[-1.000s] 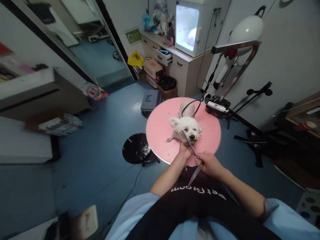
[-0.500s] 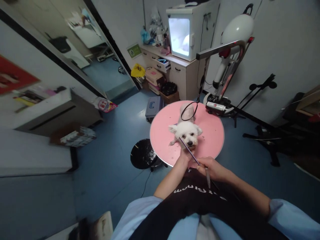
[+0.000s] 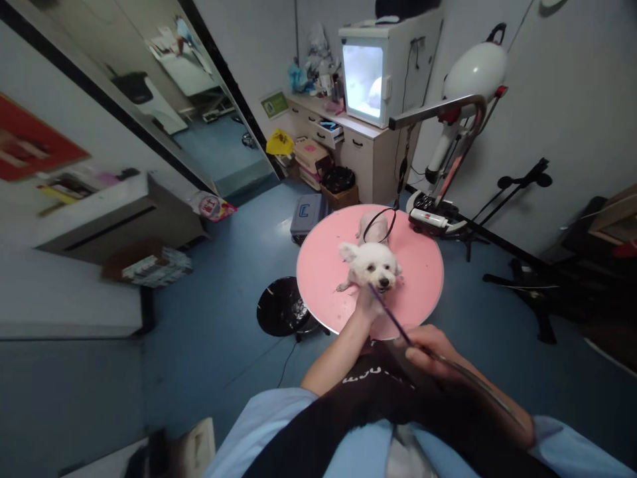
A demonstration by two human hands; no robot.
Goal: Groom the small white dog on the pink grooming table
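A small white dog point(image 3: 372, 262) sits on a round pink grooming table point(image 3: 318, 265), facing me, with a black leash loop point(image 3: 378, 226) behind its head. My left hand point(image 3: 365, 302) is closed under the dog's chin, holding the fur there. My right hand point(image 3: 428, 348) grips a long thin metal comb point(image 3: 391, 315) whose tip reaches the dog's muzzle. The right hand is blurred by motion.
A black round stool point(image 3: 281, 309) stands left of the table. A stand dryer point(image 3: 472, 73) and grooming arm point(image 3: 438, 109) rise behind it. Cabinets with a lit drying box point(image 3: 368, 70), boxes point(image 3: 311, 156) and a grey case point(image 3: 306, 212) lie beyond. Black stands point(image 3: 522, 265) are at right.
The comb has swung down from the side of the dog's head to its muzzle. My right hand has moved a little right and toward me; the view has shifted slightly.
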